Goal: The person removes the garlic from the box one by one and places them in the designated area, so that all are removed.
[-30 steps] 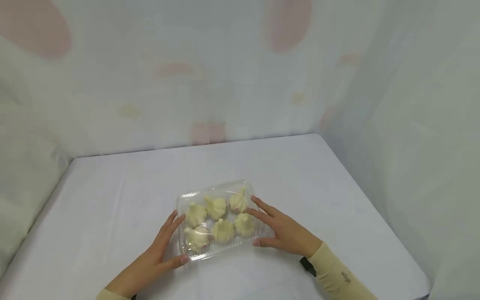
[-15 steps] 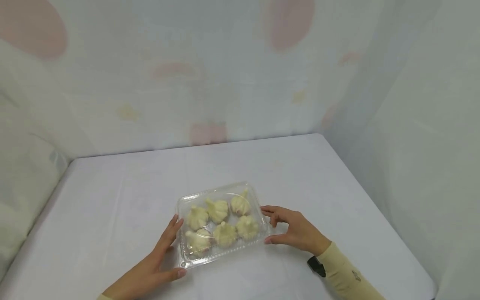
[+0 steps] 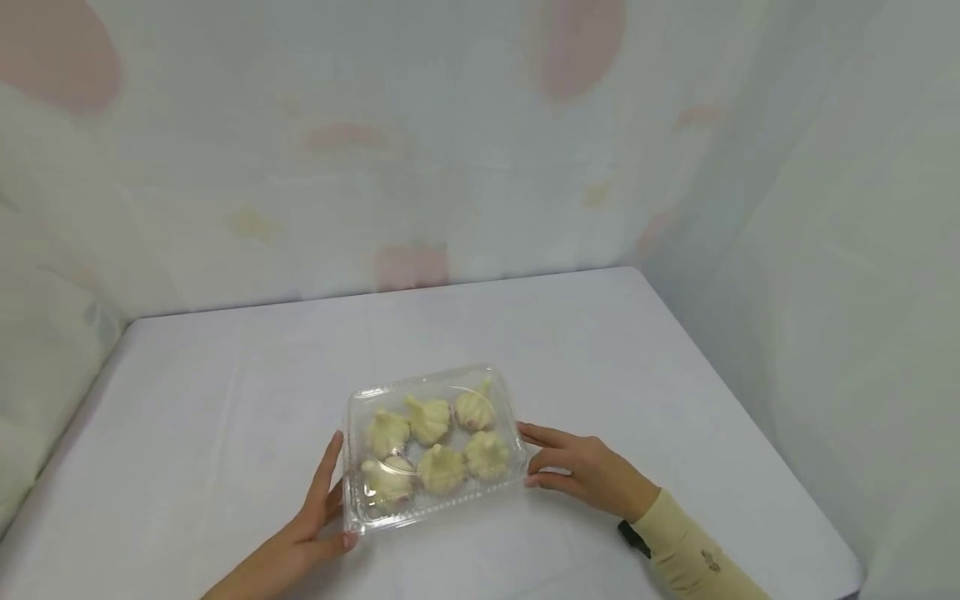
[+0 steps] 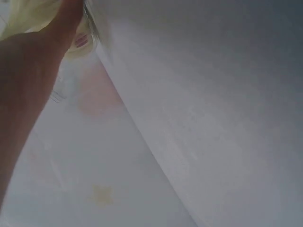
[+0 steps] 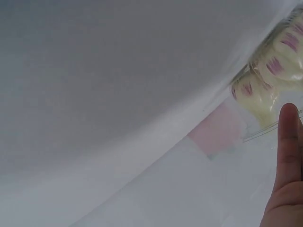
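A clear plastic clamshell box [image 3: 467,389] with its lid down lies slightly turned on the table. Several garlic bulbs [image 3: 442,469], pale with purple streaks in the wrist views, sit inside in two rows. On its left side is my left hand [image 3: 303,529], thumb at the near corner and index finger stretched along the side; the lower fingers are partly hidden. My right hand [image 3: 588,471] touches the right side with its fingertips, thumb near the front corner. In the right wrist view one straight finger [image 5: 289,142] stands beside the box's rim.
A white cloth covers the table [image 3: 645,375]. Pale fabric walls [image 3: 480,167] with faint pink and yellow shapes rise behind it and along both sides. A dark band [image 3: 633,537] is on the right wrist.
My right hand has come off the top of the lid to the right side of the box. The left fingers have drawn from the lid's edge down beside it. The box shifted slightly nearer.
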{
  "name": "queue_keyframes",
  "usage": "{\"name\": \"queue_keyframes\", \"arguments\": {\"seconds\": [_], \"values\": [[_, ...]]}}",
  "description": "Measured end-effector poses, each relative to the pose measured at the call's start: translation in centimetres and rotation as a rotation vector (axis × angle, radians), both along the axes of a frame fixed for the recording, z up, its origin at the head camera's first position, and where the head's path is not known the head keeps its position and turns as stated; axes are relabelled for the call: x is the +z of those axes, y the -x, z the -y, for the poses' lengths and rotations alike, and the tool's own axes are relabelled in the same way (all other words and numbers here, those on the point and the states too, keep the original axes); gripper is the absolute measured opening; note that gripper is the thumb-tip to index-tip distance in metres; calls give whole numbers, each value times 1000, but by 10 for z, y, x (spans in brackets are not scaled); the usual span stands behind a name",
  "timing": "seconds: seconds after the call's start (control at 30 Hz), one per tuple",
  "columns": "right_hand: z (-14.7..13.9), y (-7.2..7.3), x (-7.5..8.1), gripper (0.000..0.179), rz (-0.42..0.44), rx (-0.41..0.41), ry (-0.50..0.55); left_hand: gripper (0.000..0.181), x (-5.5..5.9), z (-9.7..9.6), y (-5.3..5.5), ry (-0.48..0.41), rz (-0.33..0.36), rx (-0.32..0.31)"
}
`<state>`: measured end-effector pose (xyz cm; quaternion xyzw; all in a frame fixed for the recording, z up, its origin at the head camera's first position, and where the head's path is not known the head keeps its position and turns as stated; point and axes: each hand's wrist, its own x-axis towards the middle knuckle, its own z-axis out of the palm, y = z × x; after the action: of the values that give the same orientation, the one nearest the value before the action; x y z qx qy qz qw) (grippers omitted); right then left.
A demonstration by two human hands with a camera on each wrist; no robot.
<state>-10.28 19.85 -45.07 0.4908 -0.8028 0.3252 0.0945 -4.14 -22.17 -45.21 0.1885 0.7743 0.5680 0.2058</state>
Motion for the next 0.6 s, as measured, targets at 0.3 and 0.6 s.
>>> {"name": "queue_keyframes", "arguments": {"seconds": [0.3,0.6], "values": [[5,-6,2,9,-113,-42,-36,80,-6,0,1,-15,189,38],[19,-2,-1,24,-328,-123,-79,78,-1,-4,0,85,254,153]]}}
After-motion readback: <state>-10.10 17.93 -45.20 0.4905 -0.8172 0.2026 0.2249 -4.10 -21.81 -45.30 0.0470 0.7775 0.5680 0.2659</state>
